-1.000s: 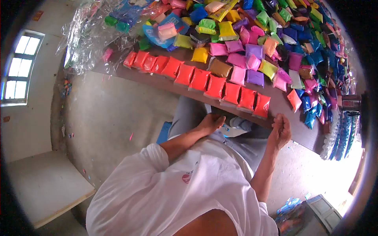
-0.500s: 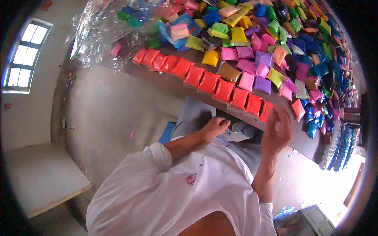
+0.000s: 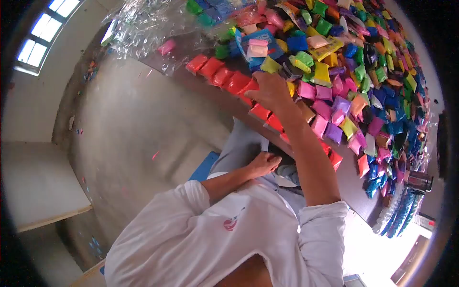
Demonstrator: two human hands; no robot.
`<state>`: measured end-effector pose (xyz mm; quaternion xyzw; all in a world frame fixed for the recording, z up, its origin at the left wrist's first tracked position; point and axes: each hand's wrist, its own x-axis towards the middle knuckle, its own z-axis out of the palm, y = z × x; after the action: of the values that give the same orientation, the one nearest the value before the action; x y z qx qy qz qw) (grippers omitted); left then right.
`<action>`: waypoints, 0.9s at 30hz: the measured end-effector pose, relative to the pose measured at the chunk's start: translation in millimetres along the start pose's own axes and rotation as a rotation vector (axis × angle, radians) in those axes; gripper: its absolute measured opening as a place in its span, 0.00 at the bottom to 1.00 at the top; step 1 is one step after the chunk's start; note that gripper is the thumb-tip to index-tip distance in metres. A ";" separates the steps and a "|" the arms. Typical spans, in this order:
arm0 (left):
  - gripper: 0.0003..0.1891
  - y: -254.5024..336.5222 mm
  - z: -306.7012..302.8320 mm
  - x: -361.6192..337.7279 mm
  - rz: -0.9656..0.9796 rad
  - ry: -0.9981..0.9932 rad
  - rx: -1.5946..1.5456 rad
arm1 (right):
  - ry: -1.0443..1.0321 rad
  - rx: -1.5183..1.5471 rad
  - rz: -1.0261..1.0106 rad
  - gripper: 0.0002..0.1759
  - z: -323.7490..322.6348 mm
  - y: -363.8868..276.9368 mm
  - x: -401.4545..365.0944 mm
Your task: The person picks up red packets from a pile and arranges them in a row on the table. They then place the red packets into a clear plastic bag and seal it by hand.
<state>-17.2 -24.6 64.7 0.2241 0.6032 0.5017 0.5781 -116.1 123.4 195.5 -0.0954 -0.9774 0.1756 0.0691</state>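
A slanting row of small red packets (image 3: 222, 76) lies along the near edge of the dark table (image 3: 356, 189). My right hand (image 3: 272, 91) reaches over the middle of this row, with thumb and fingers on either side of one red packet (image 3: 249, 89). The hand and forearm cover part of the row. Low in front of my body, beside the table edge, my left hand (image 3: 264, 164) is curled closed, and its palm is hidden. Just beyond the row are pink, purple and brown packets, among them a purple one (image 3: 333, 133).
A large heap of coloured packets (image 3: 377, 86) covers the far and right parts of the table. Crumpled clear plastic (image 3: 153, 31) lies at its left end. Blue packet strips (image 3: 406, 208) hang at the right. A white board (image 3: 43, 182) stands at the lower left.
My right hand has moved left along the red row, from its right end to its middle. The view has shifted and turned a little. My left hand stays curled low by my body.
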 end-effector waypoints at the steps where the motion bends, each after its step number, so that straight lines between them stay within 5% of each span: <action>1: 0.20 1.3 -0.7 -0.9 -0.001 -0.008 -0.021 | 0.006 0.031 -0.013 0.30 2.6 2.8 1.2; 11: 0.21 -3.3 1.4 1.7 0.033 -0.050 -0.080 | -0.115 0.407 0.101 0.21 -34.0 19.0 0.0; 13: 0.21 -7.4 1.5 3.9 0.045 -0.048 -0.070 | -0.122 0.894 0.287 0.16 -53.6 15.7 -14.8; 14: 0.21 -10.4 1.6 4.8 0.052 -0.041 -0.066 | -0.172 1.084 0.424 0.15 -68.0 13.1 -26.4; 19: 0.22 8.4 -0.6 -8.5 -0.060 -0.157 -0.132 | 0.090 1.135 0.458 0.16 -81.4 20.7 -116.8; 27: 0.27 30.6 27.5 -30.6 -0.244 -0.343 -0.073 | 0.091 1.441 0.865 0.16 -35.6 15.7 -286.2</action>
<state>5.7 -29.0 110.3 0.2105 0.5002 0.4041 0.7363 170.7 89.2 193.9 -0.4012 -0.4998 0.7635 0.0790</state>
